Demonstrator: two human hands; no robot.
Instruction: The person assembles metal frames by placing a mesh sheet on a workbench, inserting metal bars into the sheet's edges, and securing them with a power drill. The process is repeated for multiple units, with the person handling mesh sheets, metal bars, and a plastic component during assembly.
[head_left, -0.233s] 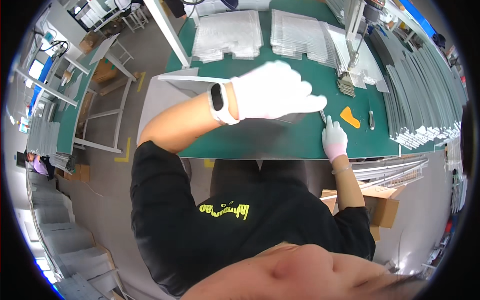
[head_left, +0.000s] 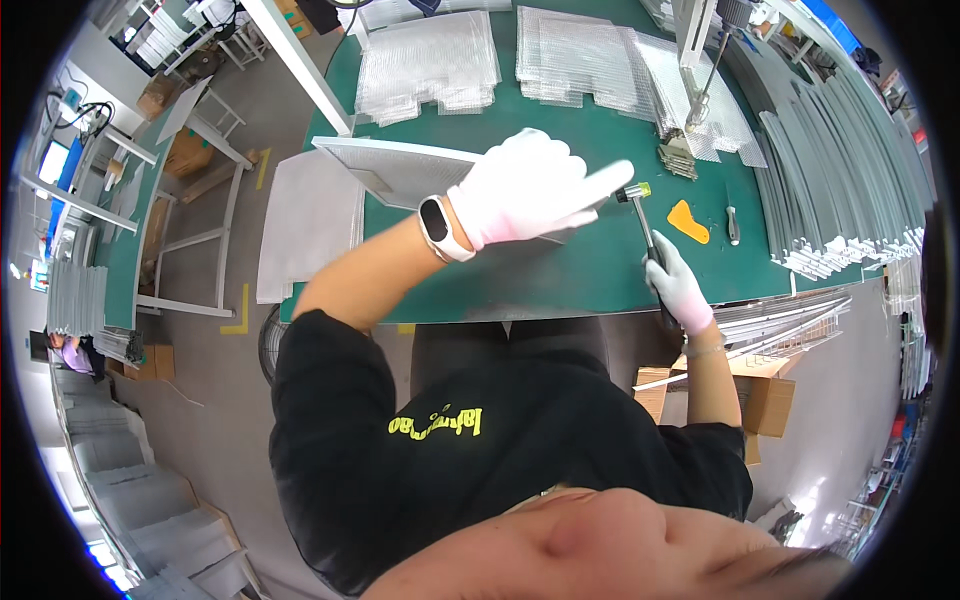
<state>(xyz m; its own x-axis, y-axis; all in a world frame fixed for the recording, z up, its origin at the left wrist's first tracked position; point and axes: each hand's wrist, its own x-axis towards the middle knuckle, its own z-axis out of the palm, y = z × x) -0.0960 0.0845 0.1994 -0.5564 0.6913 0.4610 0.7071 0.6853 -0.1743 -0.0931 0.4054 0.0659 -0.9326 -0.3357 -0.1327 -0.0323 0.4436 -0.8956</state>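
My left hand (head_left: pixel 525 190), in a white glove, is at the far corner of a thin framed panel (head_left: pixel 400 172) that stands tilted on the green table. Its index finger points out to the right, while the other fingers bend over the panel's edge. A hammer (head_left: pixel 640 215) with a dark handle and a small head, black at one end and yellow at the other, is in my gloved right hand (head_left: pixel 677 290). The hammer head is up, close to my left fingertips. Right of it lie a yellow-orange scraper-like piece (head_left: pixel 688 222) and a screwdriver (head_left: pixel 733 226).
Clear ribbed sheets (head_left: pixel 428 65) lie stacked at the back, with more sheets (head_left: pixel 575 60) beside them. Long grey strips (head_left: pixel 840 170) fill the right side. Small metal parts (head_left: pixel 677 160) sit near a post-mounted tool (head_left: pixel 705 95). A pale sheet (head_left: pixel 310 225) overhangs at left.
My right hand has picked up the hammer from the table and raised its head toward my left hand. The left index finger now sticks out, and the panel stands more upright.
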